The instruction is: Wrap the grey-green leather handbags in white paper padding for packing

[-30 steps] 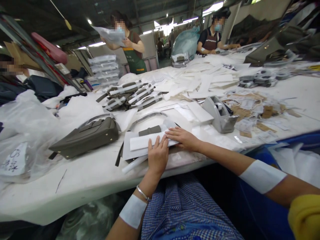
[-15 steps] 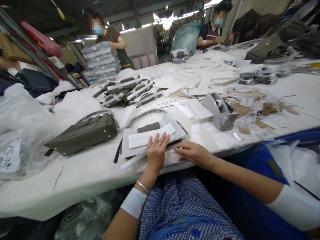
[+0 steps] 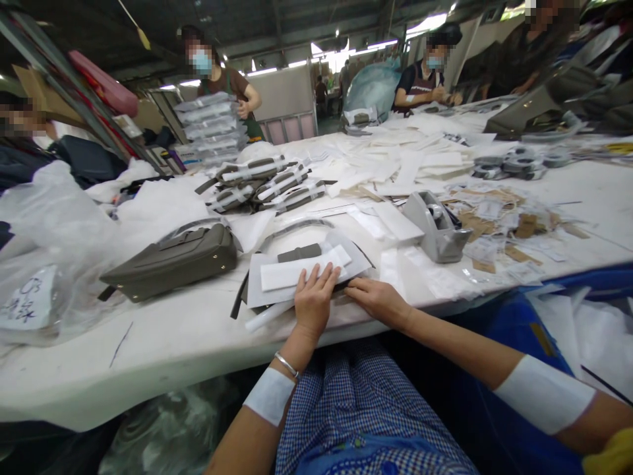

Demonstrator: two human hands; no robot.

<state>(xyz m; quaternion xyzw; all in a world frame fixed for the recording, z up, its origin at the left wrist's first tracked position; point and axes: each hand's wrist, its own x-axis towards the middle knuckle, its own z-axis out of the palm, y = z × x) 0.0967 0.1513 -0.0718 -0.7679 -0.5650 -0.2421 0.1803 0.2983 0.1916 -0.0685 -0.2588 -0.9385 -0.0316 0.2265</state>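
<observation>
My left hand lies flat, fingers stretched out, pressing on a white padding strip. That strip rests on a pale grey sheet, with an olive-green band showing just behind it. Dark strap ends poke out from under the sheet, and a wrapped, curved handle arches at the back. A rolled white piece sticks out toward the table's front edge. My right hand has its fingers pressed together at the sheet's lower right, by a dark edge; what they pinch is hidden.
An olive-green handbag lies to the left, near clear plastic bags. Wrapped strap bundles are piled behind. A grey tape dispenser and tags are at right. Co-workers stand across the table; a blue bin is below right.
My right hand has moved left to the edge beside my left hand, and its fingers have drawn together. My left hand stays flat on the padding strip. The view has shifted slightly.
</observation>
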